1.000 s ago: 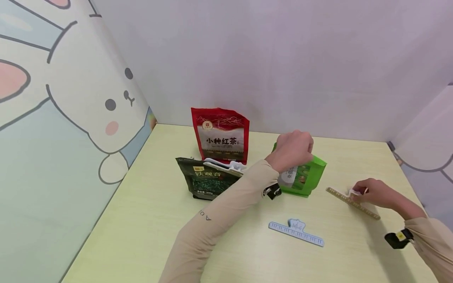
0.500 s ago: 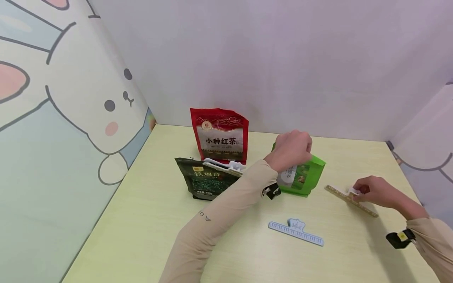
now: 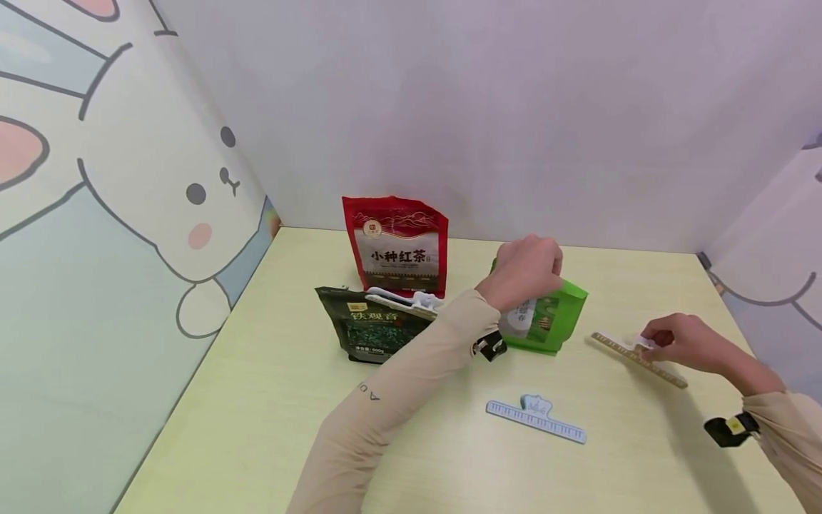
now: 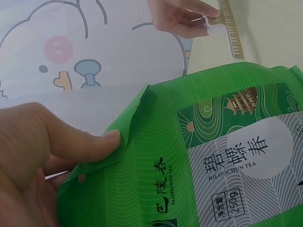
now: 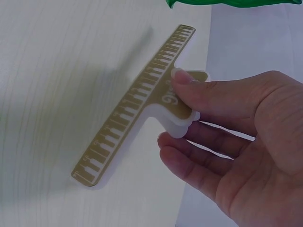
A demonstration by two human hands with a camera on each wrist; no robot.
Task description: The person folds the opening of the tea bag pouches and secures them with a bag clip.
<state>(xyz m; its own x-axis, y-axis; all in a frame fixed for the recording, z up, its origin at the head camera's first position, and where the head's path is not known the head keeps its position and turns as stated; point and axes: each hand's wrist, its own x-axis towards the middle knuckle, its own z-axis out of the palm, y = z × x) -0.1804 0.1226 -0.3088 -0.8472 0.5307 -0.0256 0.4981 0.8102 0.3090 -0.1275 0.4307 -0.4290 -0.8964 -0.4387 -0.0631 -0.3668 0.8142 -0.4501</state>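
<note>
My left hand [image 3: 525, 271] pinches the folded top edge of a green tea bag [image 4: 142, 161], thumb on the near face. The bag stands on the table, its front partly hidden by my left hand and forearm in the head view. On the right, my right hand [image 3: 687, 344] grips the handle of a long gold-and-white clip [image 5: 128, 113] with a piano-key pattern, thumb on one side and fingers on the other. That clip is tilted, a shadow showing on the table beside it. A similar light-blue piano-key clip [image 3: 536, 420] lies on the table between the two forearms.
A dark tea bag [image 3: 372, 332] stands left of my left forearm, with a white clip [image 3: 411, 301] across its top. Behind it a red tea bag [image 3: 398, 243] stands upright near the back wall. The pale table [image 3: 257, 414] meets a rabbit-printed wall [image 3: 148, 178] at left.
My right hand has raised the gold clip slightly off its earlier spot, moving a little up in the head view. My left hand stays on the green bag.
</note>
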